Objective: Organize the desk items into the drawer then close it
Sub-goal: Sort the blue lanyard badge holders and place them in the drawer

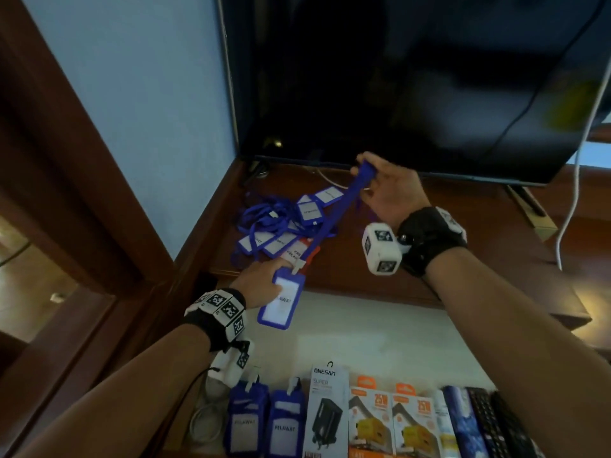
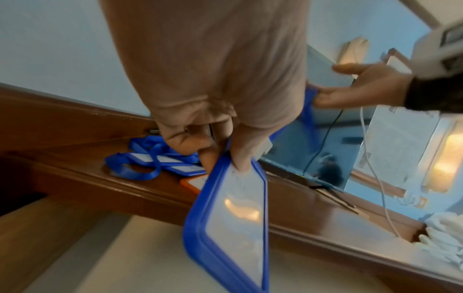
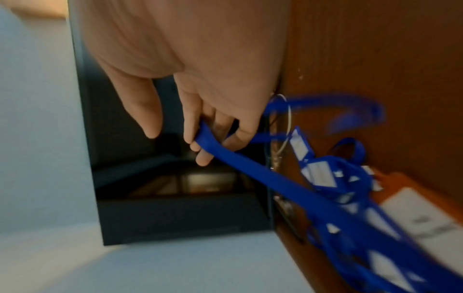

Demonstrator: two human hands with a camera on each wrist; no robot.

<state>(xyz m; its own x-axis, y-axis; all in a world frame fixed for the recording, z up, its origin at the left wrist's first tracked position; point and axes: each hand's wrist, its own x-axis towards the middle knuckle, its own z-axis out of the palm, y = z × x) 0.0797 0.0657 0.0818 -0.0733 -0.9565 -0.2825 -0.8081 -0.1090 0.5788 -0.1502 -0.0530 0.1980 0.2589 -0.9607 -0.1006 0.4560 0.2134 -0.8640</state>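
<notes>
My left hand (image 1: 264, 282) pinches the top of a blue badge holder (image 1: 281, 300) (image 2: 233, 224) labelled PELAWAT, held above the open drawer (image 1: 380, 328). Its blue lanyard strap (image 1: 334, 219) (image 3: 263, 168) runs taut up to my right hand (image 1: 380, 186) (image 3: 208, 138), whose fingers curl round the strap's far end just below the TV. A tangled pile of blue badges and lanyards (image 1: 281, 223) (image 2: 155, 160) lies on the wooden desk (image 1: 363, 266) between the hands, with an orange badge holder (image 1: 302, 251) at its near edge.
A dark TV (image 1: 396, 77) stands at the back of the desk, with a white cable (image 1: 575, 180) hanging at right. The drawer's front row holds two blue badges (image 1: 264, 421), a black charger box (image 1: 327, 414), two orange boxes (image 1: 393, 421) and remotes (image 1: 489, 424).
</notes>
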